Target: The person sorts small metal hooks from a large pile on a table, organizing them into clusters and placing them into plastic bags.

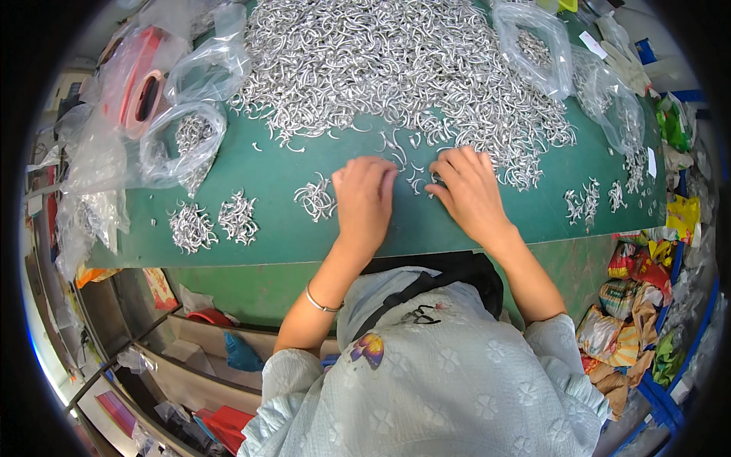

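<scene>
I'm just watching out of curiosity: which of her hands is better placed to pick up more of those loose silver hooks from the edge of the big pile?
Probably the right hand: its fingertips already touch the loose hooks at the fringe of the big pile. The left hand lies flat on the green table, nearer a small separate bunch.

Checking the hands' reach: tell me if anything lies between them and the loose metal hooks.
Nothing visible does. The left hand and right hand rest on the green table right at the loose metal hooks, fingertips among them.
</scene>
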{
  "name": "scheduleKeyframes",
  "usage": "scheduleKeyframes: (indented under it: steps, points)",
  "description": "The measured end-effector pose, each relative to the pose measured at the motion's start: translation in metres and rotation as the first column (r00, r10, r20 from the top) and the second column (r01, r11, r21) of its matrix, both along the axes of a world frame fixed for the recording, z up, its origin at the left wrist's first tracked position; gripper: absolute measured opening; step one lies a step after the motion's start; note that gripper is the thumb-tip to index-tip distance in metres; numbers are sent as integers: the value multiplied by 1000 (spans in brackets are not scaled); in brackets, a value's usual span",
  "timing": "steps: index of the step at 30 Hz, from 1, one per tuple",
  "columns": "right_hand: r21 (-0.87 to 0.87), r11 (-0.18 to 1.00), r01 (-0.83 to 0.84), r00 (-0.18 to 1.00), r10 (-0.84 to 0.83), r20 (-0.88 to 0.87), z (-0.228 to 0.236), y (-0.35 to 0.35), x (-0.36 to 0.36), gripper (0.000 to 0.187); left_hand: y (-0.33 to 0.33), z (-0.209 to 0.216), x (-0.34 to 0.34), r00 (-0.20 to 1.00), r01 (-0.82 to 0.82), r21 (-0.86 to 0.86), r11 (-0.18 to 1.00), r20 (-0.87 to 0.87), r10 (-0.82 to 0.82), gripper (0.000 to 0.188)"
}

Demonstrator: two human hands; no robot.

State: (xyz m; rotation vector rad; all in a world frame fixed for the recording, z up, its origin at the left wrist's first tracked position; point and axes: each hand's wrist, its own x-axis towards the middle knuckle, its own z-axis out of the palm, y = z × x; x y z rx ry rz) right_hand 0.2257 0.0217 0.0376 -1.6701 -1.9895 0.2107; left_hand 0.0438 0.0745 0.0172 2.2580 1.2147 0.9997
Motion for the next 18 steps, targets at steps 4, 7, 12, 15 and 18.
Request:
scheduleKeyframes:
  steps: [4,7,12,15,18]
  points:
    - [8,1000,-26,999,26,-23,-4,3,12,15,-3,8,-6,993,-90,-52,995,68,94,12]
    - [-30,1000,-5,983,0,-186,5,2,20,15,-11,6,-5,993,-57,-53,997,99,62,14]
    - [31,1000,1,989,3,-147,3,4,28,25,-4,3,-2,991,-4,-23,1000,131,7,15]
    - [96,995,22,998,-17,-54,5,2,29,27,-12,1,-4,989,42,-52,998,147,-34,15]
    - [82,992,92,996,-91,-17,7,-1,32,26,-25,0,-10,993,74,-112,991,98,-63,17]
